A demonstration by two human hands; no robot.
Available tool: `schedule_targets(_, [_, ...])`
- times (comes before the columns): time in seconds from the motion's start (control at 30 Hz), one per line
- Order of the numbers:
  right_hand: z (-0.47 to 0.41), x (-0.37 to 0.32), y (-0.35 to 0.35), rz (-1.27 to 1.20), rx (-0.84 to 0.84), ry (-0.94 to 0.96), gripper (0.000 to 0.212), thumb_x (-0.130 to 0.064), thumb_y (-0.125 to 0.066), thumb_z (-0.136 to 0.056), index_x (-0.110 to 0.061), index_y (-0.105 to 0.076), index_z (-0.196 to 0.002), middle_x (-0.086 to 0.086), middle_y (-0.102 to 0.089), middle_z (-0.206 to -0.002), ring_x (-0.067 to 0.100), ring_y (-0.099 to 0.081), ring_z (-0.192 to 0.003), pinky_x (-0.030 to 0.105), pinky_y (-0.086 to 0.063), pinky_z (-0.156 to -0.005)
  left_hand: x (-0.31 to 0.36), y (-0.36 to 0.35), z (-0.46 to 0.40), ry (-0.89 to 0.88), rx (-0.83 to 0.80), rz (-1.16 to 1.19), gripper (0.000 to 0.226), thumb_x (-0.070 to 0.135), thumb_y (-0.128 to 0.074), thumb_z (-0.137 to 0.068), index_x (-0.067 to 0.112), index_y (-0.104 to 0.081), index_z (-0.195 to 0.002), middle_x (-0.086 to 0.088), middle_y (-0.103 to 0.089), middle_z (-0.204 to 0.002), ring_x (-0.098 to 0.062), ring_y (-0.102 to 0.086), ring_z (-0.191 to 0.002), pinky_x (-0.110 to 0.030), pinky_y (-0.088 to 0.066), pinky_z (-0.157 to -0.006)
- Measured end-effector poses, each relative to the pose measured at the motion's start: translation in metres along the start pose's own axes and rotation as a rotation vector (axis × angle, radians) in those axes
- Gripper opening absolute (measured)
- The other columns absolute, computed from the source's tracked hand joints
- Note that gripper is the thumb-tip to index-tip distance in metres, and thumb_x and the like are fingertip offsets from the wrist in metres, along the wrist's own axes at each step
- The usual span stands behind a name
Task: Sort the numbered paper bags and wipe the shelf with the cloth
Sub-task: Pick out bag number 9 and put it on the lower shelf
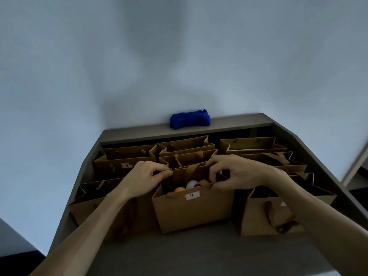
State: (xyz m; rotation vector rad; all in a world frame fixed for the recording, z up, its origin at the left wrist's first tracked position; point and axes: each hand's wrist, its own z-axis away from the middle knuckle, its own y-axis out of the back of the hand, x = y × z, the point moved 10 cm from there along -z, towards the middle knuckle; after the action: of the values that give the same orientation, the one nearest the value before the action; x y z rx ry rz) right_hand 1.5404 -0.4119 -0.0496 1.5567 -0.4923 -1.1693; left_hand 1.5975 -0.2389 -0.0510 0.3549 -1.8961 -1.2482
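Several brown paper bags stand in rows on a dark grey shelf (179, 253). The front middle bag (191, 212) bears a label reading 9 and holds an orange and a white object. My left hand (146, 176) pinches its back left rim. My right hand (239, 174) grips its right rim near the ribbon handle. A bag labelled 3 (123, 166) stands behind on the left. A folded blue cloth (190, 118) lies on the raised ledge at the back, against the wall.
More bags flank the front one: one at the left (93, 206) and one at the right (266, 214) with a drooping handle. A pale wall rises behind. The shelf's front strip is bare surface. A frame edge shows at far right (356, 164).
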Motion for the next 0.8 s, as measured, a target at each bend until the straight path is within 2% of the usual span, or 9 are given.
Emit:
schedule_targets(0.07, [0.002, -0.003, 0.016, -0.088, 0.089, 0.031, 0.005, -0.035, -0.065, -0.090, -0.031, -0.066, -0.091, -0.017, -0.047, -0.131, 0.001, -0.043, -0.121, 0.031, -0.041, -0.104, 0.004, 0.011, 0.001, 0.009, 0.012, 0.058, 0.020, 0.028, -0.054, -0.095, 0.030, -0.067, -0.110, 0.021, -0.065, -0.102, 0.012, -0.058, -0.098, -0.009, -0.046, -0.087])
schedule_targets(0.17, [0.007, -0.012, 0.047, -0.201, 0.205, 0.065, 0.006, -0.033, -0.067, -0.090, -0.027, -0.068, -0.089, -0.018, -0.054, -0.125, -0.002, -0.050, -0.117, 0.021, -0.045, -0.096, 0.013, 0.034, 0.000, 0.036, 0.080, 0.208, 0.020, 0.031, -0.051, -0.095, 0.034, -0.066, -0.107, 0.017, -0.066, -0.108, 0.011, -0.057, -0.102, -0.008, -0.045, -0.087])
schedule_targets(0.2, [0.009, -0.015, 0.059, -0.242, 0.239, 0.064, 0.008, -0.033, -0.067, -0.089, -0.026, -0.069, -0.088, -0.018, -0.056, -0.124, -0.002, -0.052, -0.116, 0.021, -0.047, -0.094, 0.016, 0.042, 0.000, 0.053, 0.129, 0.318, 0.023, 0.035, -0.049, -0.095, 0.032, -0.066, -0.110, 0.016, -0.067, -0.111, 0.008, -0.058, -0.105, -0.012, -0.045, -0.090])
schedule_targets(0.33, [0.013, -0.009, 0.106, -0.495, 0.430, 0.030, 0.018, -0.036, -0.070, -0.083, -0.018, -0.074, -0.086, -0.015, -0.068, -0.115, 0.007, -0.065, -0.103, 0.033, -0.055, -0.088, 0.024, 0.057, 0.002, 0.086, 0.271, 0.818, 0.045, 0.060, -0.040, -0.091, 0.037, -0.054, -0.127, 0.009, -0.063, -0.126, -0.015, -0.057, -0.119, -0.051, -0.044, -0.101])
schedule_targets(0.37, [0.013, -0.006, 0.114, -0.575, 0.472, 0.023, 0.021, -0.034, -0.071, -0.082, -0.014, -0.074, -0.086, -0.011, -0.070, -0.112, 0.011, -0.068, -0.102, 0.036, -0.057, -0.088, 0.025, 0.060, 0.002, 0.081, 0.289, 0.872, 0.054, 0.069, -0.040, -0.086, 0.039, -0.050, -0.130, 0.011, -0.061, -0.129, -0.016, -0.055, -0.122, -0.052, -0.043, -0.102])
schedule_targets(0.47, [0.008, 0.005, 0.127, -0.840, 0.551, 0.015, 0.022, -0.026, -0.074, -0.079, -0.007, -0.075, -0.089, 0.005, -0.073, -0.109, 0.023, -0.070, -0.097, 0.044, -0.057, -0.086, 0.033, 0.069, 0.005, 0.031, 0.356, 0.865, 0.083, 0.088, -0.049, -0.063, 0.050, -0.036, -0.135, 0.025, -0.053, -0.131, -0.003, -0.050, -0.125, -0.039, -0.045, -0.101])
schedule_targets(0.57, [0.006, 0.013, 0.139, -0.947, 0.673, 0.018, 0.028, -0.029, -0.076, -0.075, -0.005, -0.074, -0.091, 0.006, -0.072, -0.113, 0.028, -0.069, -0.100, 0.046, -0.056, -0.086, 0.035, 0.064, 0.005, 0.042, 0.346, 1.023, 0.097, 0.078, -0.073, -0.049, 0.055, -0.032, -0.134, 0.010, -0.061, -0.120, -0.021, -0.065, -0.108, -0.050, -0.054, -0.086])
schedule_targets(0.63, [0.005, 0.014, 0.144, -0.964, 0.735, 0.021, 0.037, -0.033, -0.079, -0.071, -0.003, -0.074, -0.092, 0.001, -0.071, -0.115, 0.028, -0.068, -0.105, 0.048, -0.056, -0.089, 0.035, 0.062, 0.005, 0.064, 0.361, 1.084, 0.097, 0.070, -0.081, -0.046, 0.057, -0.035, -0.131, 0.006, -0.062, -0.117, -0.025, -0.067, -0.103, -0.050, -0.057, -0.080])
schedule_targets(0.8, [-0.003, 0.005, 0.141, -1.023, 0.751, 0.029, 0.037, -0.033, -0.076, -0.076, -0.003, -0.069, -0.097, -0.003, -0.067, -0.119, 0.019, -0.070, -0.092, 0.041, -0.058, -0.078, 0.030, 0.071, 0.013, 0.103, 0.504, 1.110, 0.063, 0.040, -0.071, -0.074, 0.049, -0.043, -0.129, 0.001, -0.064, -0.120, -0.026, -0.067, -0.104, -0.050, -0.056, -0.083])
